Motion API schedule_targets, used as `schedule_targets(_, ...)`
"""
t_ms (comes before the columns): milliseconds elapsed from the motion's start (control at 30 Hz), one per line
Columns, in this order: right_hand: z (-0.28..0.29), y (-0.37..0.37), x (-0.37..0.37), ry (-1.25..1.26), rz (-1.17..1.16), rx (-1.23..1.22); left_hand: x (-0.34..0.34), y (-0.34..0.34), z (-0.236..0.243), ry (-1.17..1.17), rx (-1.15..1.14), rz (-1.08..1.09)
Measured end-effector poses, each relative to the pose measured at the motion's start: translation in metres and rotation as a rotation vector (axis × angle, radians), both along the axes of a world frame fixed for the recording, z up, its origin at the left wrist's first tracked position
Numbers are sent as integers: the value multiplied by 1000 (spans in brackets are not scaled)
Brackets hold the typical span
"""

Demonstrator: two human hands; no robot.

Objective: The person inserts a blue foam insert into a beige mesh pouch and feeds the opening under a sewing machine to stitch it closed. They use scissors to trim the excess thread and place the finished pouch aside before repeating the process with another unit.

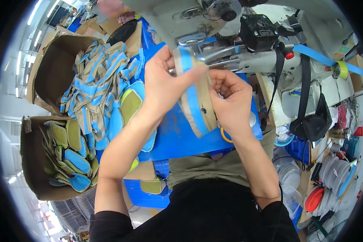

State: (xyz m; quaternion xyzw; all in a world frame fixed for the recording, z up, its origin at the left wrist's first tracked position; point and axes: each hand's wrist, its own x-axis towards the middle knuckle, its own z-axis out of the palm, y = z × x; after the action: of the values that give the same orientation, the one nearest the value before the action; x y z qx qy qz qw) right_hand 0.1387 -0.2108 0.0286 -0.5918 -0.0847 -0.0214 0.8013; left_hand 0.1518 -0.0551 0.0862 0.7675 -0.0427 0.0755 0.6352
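A beige fabric strip with a blue band along it [192, 105] hangs in a loop between my hands, in front of the sewing machine [226, 60]. My left hand [162, 80] grips its left side near the top, the thumb blurred across the strip. The fingers of my right hand [233, 99] are curled and pinch its right edge. A small dark mark shows on the strip's lower part. Below my right hand, a yellow ring-shaped handle [226, 136] partly shows on the blue work surface [177, 139].
Heaped beige-and-blue strips [97, 80] lie at the left. A cardboard box [32, 161] holds green and blue padded pieces [74, 161]; another box [48, 76] stands behind it. Blue tape [318, 56] and black straps [304, 92] hang at the right, near several thread reels [334, 173].
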Motion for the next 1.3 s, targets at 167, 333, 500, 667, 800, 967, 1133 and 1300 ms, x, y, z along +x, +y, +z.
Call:
schedule_targets(167, 15, -10, -4, 121, 134, 93, 7, 4, 4, 61, -41, -11)
schedule_targets(333, 10, -15, -5, 117, 184, 100, -7, 6, -3, 137, -235, -108)
schedule_targets(500, 2, -20, -13, 142, 219, 115, -7, 0, -1, 162, -224, -94)
schedule_targets(667, 2, -23, -20, 164, 243, 145, -8, -4, -1, 154, -197, -53)
schedule_targets(800, 4, -24, -25, 159, 240, 185, -4, -5, 7, 166, -156, -44)
schedule_targets(967, 6, -24, -24, 145, 243, 234, 9, 1, 9, 203, -136, -40)
schedule_targets(1133, 13, -31, -26, 121, 248, 115, -10, -1, 8, 229, -246, -89)
schedule_targets(1300, 8, -44, -38, 138, 278, 120, -58, 5, 2, 425, -343, -120)
